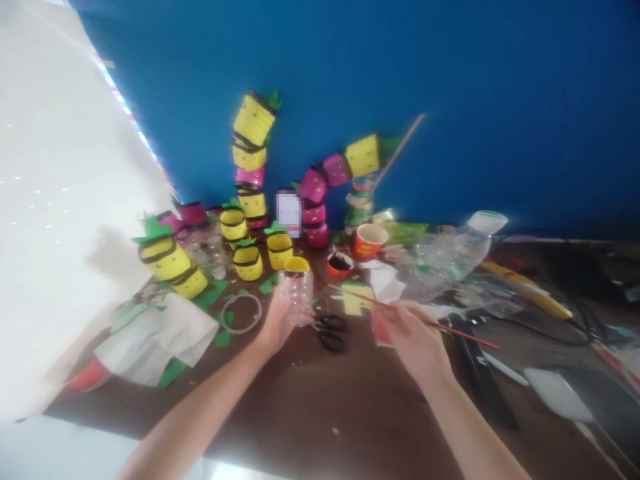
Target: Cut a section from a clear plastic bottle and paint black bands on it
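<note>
My left hand [280, 317] is wrapped round a clear plastic bottle piece [299, 293] with a yellow cup [297, 265] at its top. In my right hand [415, 333] is a thin red brush [465, 333], its tip pointing left toward a small orange cup [340, 265] with dark contents. Black-handled scissors [331, 332] lie between my hands. A yellow paper piece [359, 300] and a red packet [381, 328] are beside my right hand. Yellow cups with black rims [247, 263] stand behind my left hand.
Stacked yellow and pink cups [250, 157] lean at the blue wall [450, 80]. A red paper cup [371, 241], clear bottle [465, 247] and yellow glue gun [530, 290] are at the right. A tape ring [241, 314], white cloth [160, 337] and green scraps [173, 373] lie left.
</note>
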Tool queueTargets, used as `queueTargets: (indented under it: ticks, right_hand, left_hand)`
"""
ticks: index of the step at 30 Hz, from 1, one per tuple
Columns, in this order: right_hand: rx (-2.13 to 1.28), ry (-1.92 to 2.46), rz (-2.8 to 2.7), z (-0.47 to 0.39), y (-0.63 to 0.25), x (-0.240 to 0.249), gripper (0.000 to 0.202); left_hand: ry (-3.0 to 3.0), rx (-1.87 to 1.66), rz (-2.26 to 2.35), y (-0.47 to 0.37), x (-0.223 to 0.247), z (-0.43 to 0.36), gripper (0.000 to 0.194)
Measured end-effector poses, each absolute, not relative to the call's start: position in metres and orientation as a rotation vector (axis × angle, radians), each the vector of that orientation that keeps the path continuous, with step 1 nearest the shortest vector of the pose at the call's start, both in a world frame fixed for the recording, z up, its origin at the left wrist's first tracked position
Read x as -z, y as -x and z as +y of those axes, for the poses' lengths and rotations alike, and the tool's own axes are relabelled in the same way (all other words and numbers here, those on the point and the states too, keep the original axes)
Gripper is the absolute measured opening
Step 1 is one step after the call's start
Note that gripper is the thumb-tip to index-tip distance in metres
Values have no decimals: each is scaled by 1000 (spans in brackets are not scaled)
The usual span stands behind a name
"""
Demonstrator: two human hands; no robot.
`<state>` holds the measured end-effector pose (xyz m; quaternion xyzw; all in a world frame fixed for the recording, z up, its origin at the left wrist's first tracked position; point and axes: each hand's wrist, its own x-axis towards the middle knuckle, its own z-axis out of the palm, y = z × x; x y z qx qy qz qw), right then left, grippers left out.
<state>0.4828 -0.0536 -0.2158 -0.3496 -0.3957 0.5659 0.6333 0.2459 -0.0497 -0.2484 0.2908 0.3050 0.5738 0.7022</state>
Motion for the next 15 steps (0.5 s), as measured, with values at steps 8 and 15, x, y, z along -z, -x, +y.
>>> queueTargets:
  ticks: [8, 15]
  right_hand:
    - [-1295, 776, -870, -57, -480, 211, 16]
    - [-1211, 804, -828, -55, -480, 213, 15]
  left_hand:
    - [-737, -1333, 791, -252, 237, -53, 66]
    - [-871, -1324, 792, -249, 257, -49, 57]
